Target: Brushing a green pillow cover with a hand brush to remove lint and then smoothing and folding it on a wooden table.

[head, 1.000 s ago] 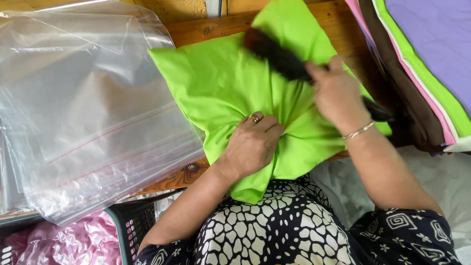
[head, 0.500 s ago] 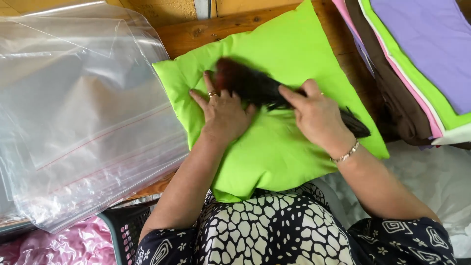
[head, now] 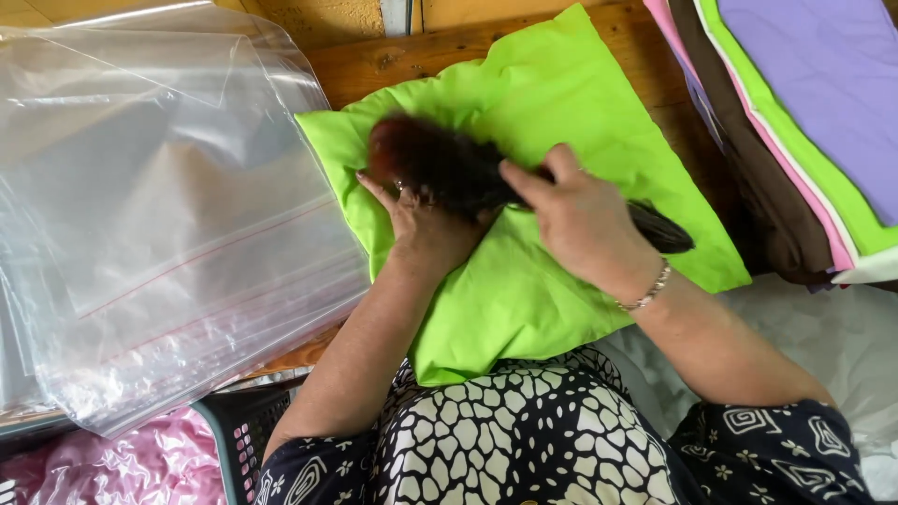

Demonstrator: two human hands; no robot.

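— Fingers (head: 524,178) of the right hand (head: 580,224) wrap a dark brush (head: 449,168); the left hand (head: 421,220) lies flat, spread, on the green pillow (head: 561,103).

— On the tabletop (head: 374,65)?

— Yes. It looks soft, light; best gripped by a corner.

The brush (head: 449,168) head is motion-blurred and hides the left hand's (head: 421,220) fingertips. The fabric stack (head: 795,122) runs off the right edge.

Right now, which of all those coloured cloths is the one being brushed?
The bright green cloth lying flat on the table. Both hands rest on it; the purple, brown and pink cloths sit stacked at the right, untouched.
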